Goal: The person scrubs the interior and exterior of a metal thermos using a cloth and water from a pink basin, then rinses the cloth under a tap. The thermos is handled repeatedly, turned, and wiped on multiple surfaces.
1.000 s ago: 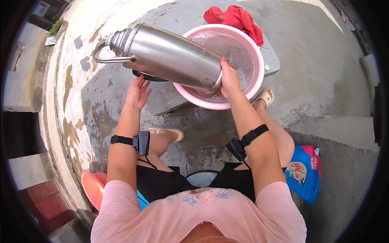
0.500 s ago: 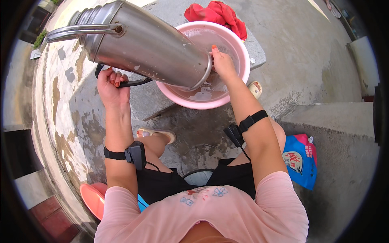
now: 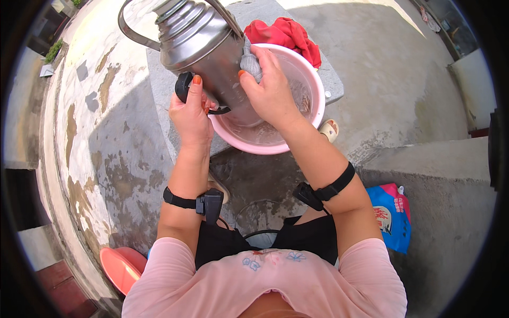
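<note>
A dented-looking silver metal thermos flask [image 3: 212, 71] leans with its base in a pink basin [image 3: 318, 100] of water. My left hand [image 3: 190, 122] is closed round the flask's black side handle [image 3: 184, 86], thumb along the top. On the flask's right side, my right hand [image 3: 273, 98] presses a grey ribbed cloth [image 3: 249, 63] against the metal; its fingers curl over the cloth. The carrying handle [image 3: 132, 32] sticks out from the flask's shoulder. Where the flask meets the water, its bottom is partly hidden.
The basin sits on a grey stone slab [image 3: 331, 77], with a bunched red cloth [image 3: 283, 34] behind it. To my lower left is an orange basin [image 3: 119, 267]. A blue and pink bag [image 3: 392, 225] lies right of my legs, by a concrete ledge [image 3: 435, 153].
The flask has swung from lying tilted across the basin to a more upright lean, base in the water. My right hand has moved from its base to its side, where the grey cloth now shows.
</note>
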A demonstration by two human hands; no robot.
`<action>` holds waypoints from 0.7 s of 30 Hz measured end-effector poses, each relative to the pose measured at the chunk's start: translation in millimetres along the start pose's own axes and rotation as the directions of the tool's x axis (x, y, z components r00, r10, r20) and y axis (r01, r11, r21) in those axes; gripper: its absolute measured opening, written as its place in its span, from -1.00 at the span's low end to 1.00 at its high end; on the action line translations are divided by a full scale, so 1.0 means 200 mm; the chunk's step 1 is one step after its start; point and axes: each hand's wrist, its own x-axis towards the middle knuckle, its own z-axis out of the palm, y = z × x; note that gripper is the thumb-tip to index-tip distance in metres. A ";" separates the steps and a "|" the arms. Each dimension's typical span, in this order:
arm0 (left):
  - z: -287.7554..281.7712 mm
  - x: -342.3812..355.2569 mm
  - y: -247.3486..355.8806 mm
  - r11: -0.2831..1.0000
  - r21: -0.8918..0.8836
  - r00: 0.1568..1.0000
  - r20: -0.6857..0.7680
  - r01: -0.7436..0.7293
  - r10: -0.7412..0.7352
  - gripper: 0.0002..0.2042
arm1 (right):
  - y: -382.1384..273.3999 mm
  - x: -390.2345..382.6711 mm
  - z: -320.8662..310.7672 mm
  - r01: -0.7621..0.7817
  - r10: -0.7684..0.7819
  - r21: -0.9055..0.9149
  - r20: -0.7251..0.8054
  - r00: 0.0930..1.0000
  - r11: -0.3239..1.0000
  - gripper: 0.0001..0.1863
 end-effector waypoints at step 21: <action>-0.02 0.07 0.04 0.997 0.025 0.996 -0.049 0.069 -0.068 -0.94 | 0.31 0.04 -0.21 -0.471 0.471 -0.024 0.008 0.882 0.882 -0.69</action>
